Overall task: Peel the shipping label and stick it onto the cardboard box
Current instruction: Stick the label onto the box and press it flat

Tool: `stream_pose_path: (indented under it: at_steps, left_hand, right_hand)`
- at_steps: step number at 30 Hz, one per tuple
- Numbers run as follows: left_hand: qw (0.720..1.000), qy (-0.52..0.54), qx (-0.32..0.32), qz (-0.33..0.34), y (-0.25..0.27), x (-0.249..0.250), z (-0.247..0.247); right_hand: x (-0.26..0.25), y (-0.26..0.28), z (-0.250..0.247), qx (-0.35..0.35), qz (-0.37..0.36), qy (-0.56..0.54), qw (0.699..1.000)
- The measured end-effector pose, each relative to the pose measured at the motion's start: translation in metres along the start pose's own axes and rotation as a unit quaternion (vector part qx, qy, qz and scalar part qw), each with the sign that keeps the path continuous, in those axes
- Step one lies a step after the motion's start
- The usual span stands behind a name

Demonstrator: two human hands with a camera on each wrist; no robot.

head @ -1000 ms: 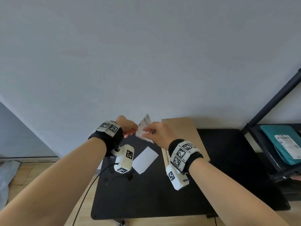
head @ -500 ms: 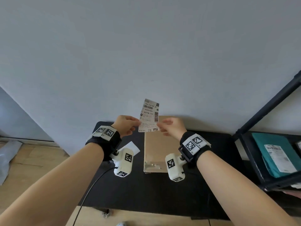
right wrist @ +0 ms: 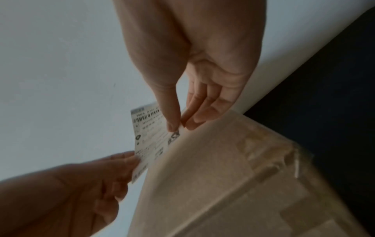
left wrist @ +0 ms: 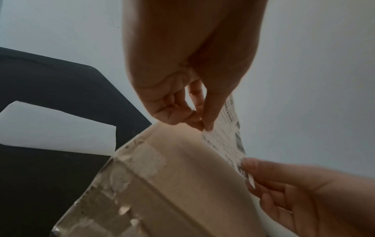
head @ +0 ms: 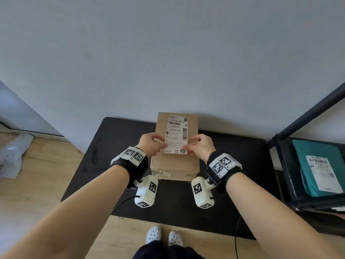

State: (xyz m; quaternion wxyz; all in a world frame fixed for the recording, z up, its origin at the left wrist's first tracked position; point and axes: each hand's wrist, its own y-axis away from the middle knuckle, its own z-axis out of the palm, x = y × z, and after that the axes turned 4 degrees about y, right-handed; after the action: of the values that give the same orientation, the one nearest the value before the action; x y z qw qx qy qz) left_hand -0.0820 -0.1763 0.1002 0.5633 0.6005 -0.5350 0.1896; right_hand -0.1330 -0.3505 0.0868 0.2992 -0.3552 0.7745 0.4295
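Note:
A brown cardboard box [head: 173, 165] stands on the black table [head: 112, 146] against the wall. I hold the white printed shipping label [head: 176, 134] flat above the box top, printed side up. My left hand [head: 152, 143] pinches its lower left edge and my right hand [head: 198, 146] pinches its lower right edge. In the left wrist view the label [left wrist: 227, 137] hangs a little above the box [left wrist: 182, 184], held between thumb and fingers. The right wrist view shows the label [right wrist: 149, 137] over the box [right wrist: 223, 184], pinched at both sides.
A blank white backing sheet [left wrist: 56, 129] lies on the table left of the box. A dark shelf [head: 291, 165] at the right holds a teal parcel [head: 321, 174] with its own label. A grey bag [head: 13, 154] lies on the wooden floor at left.
Both hands brought the label down from in front of the wall to just over the box top. The view tilted down, so the box and table now sit lower in view.

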Motion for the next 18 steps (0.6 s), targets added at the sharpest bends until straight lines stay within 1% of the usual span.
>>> stream_pose_path:
  at_steps: [3,7,11,18]
  left_hand:
    - [0.999,-0.02,0.022,0.012,-0.008,-0.006,0.005]
    - [0.999,-0.035,0.036,0.01,-0.014,-0.008,0.008]
    - [0.998,-0.048,0.043,0.005,-0.02,-0.013,0.01]
    - [0.994,-0.097,0.054,0.025,-0.023,-0.013,0.012]
  right_hand:
    - [0.004,-0.005,0.006,0.019,-0.003,0.024,1.0]
    - [0.003,-0.007,0.009,0.041,-0.015,0.06,0.997]
    - [0.001,-0.008,0.011,0.045,-0.013,0.095,0.994]
    - [-0.003,-0.005,0.015,0.045,-0.016,0.133,0.99]
